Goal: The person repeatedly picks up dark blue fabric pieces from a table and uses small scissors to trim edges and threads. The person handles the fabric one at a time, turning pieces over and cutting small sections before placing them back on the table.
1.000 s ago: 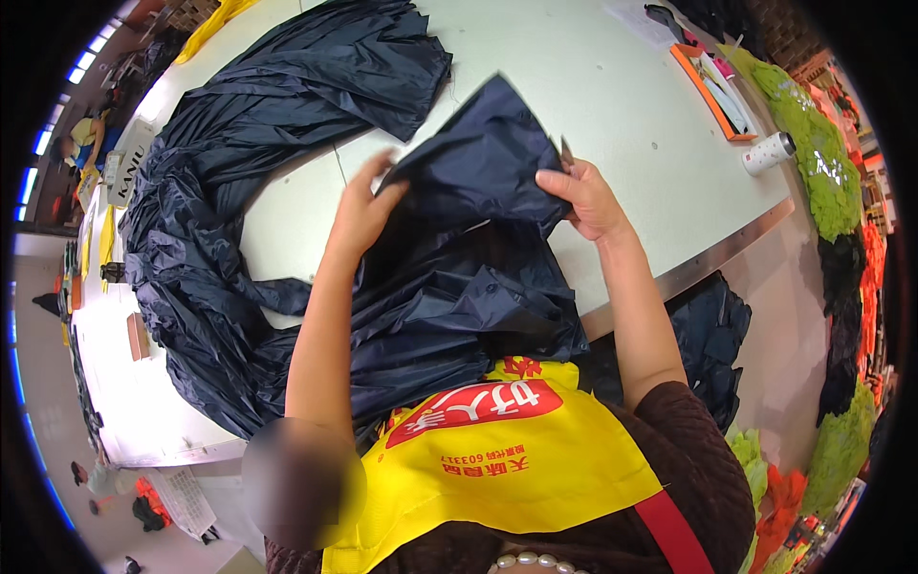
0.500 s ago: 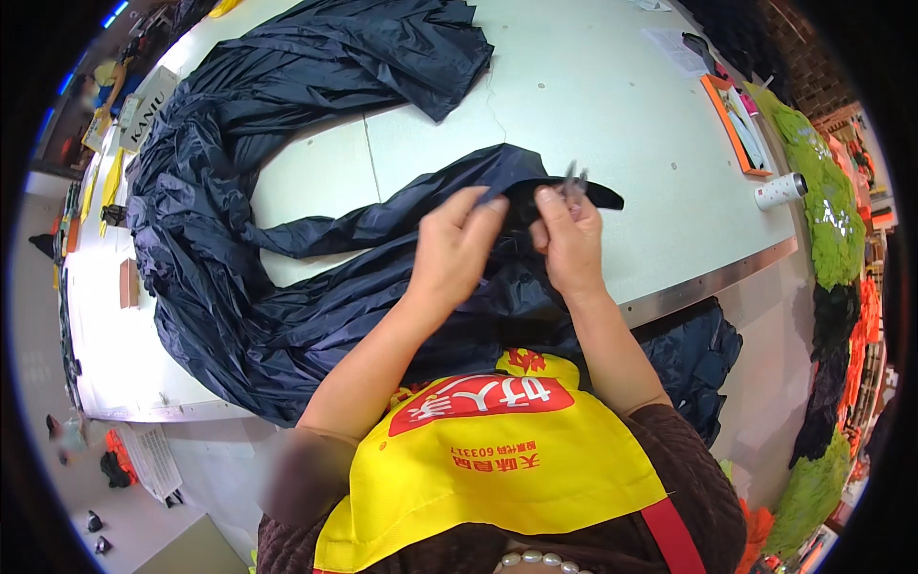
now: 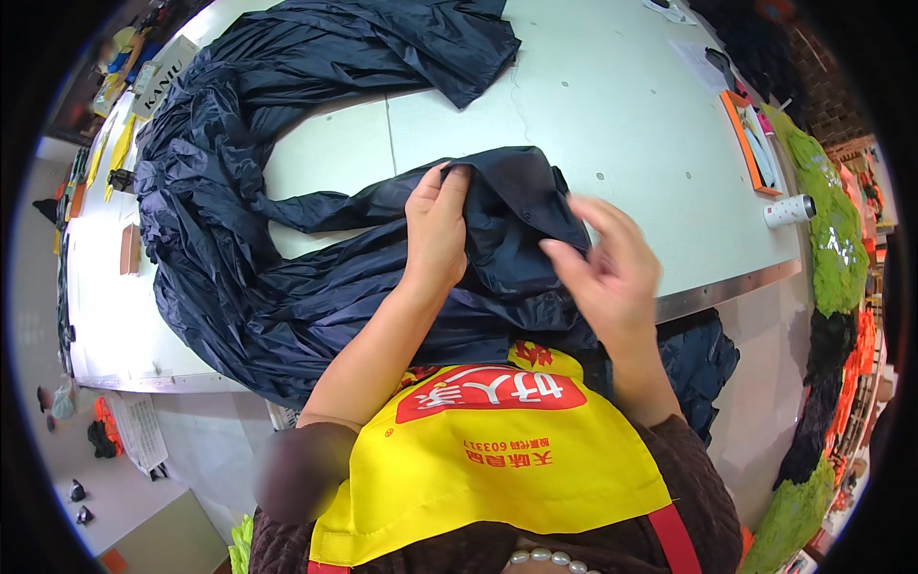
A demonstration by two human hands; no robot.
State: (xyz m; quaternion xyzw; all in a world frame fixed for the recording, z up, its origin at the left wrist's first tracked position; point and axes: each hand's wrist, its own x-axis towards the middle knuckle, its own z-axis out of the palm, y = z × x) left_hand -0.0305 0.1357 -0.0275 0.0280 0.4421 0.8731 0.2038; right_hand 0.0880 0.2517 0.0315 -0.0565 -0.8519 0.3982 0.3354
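A long, crumpled run of dark navy shiny fabric [image 3: 201, 230] curves over the white table in a C shape. My left hand [image 3: 438, 225] is closed, pinching the upper edge of its near end between thumb and fingers. Just right of that end, my right hand [image 3: 617, 268] has its thumb and fingers apart, slightly smeared by motion. Its fingertips are close to the edge of a smooth turned panel [image 3: 526, 182]; whether they touch it I cannot tell. Nothing shows clearly in the right palm.
At the table's [image 3: 612, 124] right side are an orange-rimmed box [image 3: 751, 143] and a white cylinder [image 3: 790, 210]. Lime-green fabric [image 3: 813, 191] lies beyond them. More navy fabric [image 3: 698, 368] hangs below the table's metal edge [image 3: 732, 292]. A small brown block [image 3: 130, 251] sits at left.
My right hand has come off the fabric and opened, moving right and down. The silvery tool and black strip seen near it no longer show. The fabric end is spread wider.
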